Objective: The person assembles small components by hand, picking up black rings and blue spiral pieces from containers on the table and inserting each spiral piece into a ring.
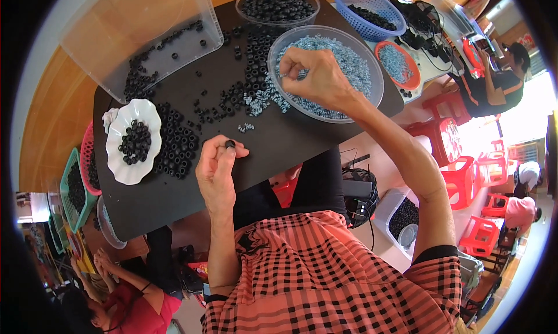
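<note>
My left hand (216, 174) is above the near edge of the dark table (273, 151), its thumb and fingers closed on a small black ring-shaped part (230, 143). Over the left side of a round clear tub (379, 96) is my right hand (317, 75), thumb and fingertips pinched together. What the pinch holds, if anything, is too small to make out. Many small blue-grey pieces (356, 61) fill the tub. Some of those pieces have spilled beside it, and a small cluster (246, 127) lies between my hands. Loose black rings (256, 61) spread along the tub's left.
A white scalloped dish (119, 168) of black rings stands left, beside a ring pile (177, 139). A clear bin (174, 72) lies tipped at the back left. Another tub (278, 7), a blue basket (381, 20) and an orange bowl (414, 72) stand farther back. Other people sit nearby.
</note>
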A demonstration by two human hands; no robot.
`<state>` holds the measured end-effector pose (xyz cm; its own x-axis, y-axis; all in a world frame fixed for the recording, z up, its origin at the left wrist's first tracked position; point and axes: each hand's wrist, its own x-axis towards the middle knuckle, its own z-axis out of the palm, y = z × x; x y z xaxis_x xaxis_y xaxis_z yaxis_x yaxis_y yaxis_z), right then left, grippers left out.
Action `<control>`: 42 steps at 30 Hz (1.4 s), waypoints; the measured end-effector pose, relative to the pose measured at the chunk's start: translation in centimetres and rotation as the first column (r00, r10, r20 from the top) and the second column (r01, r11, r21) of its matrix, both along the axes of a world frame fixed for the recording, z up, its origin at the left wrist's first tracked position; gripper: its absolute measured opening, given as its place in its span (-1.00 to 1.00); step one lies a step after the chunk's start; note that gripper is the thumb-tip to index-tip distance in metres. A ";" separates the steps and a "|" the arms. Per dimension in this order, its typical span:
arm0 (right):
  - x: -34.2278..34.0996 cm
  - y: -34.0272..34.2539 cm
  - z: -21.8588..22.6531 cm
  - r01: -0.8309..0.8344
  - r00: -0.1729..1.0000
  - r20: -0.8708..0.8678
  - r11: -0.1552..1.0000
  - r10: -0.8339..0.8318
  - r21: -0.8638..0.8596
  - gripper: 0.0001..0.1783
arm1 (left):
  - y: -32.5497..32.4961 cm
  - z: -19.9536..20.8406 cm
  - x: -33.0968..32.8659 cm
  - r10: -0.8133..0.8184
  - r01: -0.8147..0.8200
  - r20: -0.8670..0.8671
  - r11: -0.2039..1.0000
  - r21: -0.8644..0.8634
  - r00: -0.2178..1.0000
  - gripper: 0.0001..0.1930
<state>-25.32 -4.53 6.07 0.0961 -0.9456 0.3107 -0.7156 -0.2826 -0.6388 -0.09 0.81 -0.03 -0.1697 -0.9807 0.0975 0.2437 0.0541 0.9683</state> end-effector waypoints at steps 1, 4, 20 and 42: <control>1.0 0.7 0.1 -0.063 0.992 0.109 0.997 0.069 -0.053 -0.86 | 0.0 -0.1 -0.1 -0.010 0.011 -0.035 1.000 0.006 0.999 -0.84; 5.0 2.8 0.7 -0.160 0.941 0.282 0.979 0.190 -0.125 -0.88 | 0.1 0.1 -0.2 -0.002 0.005 -0.079 0.999 0.034 0.997 -0.86; 9.3 4.5 -2.3 -0.225 0.926 0.287 0.969 0.245 -0.101 -0.80 | 0.1 0.4 -0.3 0.048 -0.043 -0.036 0.993 0.111 0.998 -0.88; 9.2 5.0 -5.1 -0.266 0.688 0.719 0.955 0.095 0.128 -0.92 | 0.1 1.0 -0.3 -0.017 0.013 0.117 0.999 0.036 0.993 -0.85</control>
<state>-16.15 0.43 0.95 0.1080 -0.9812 0.1603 0.0140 -0.1597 -0.9871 -0.35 0.86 0.92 -0.1926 -0.9804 0.0417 0.1288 0.0168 0.9915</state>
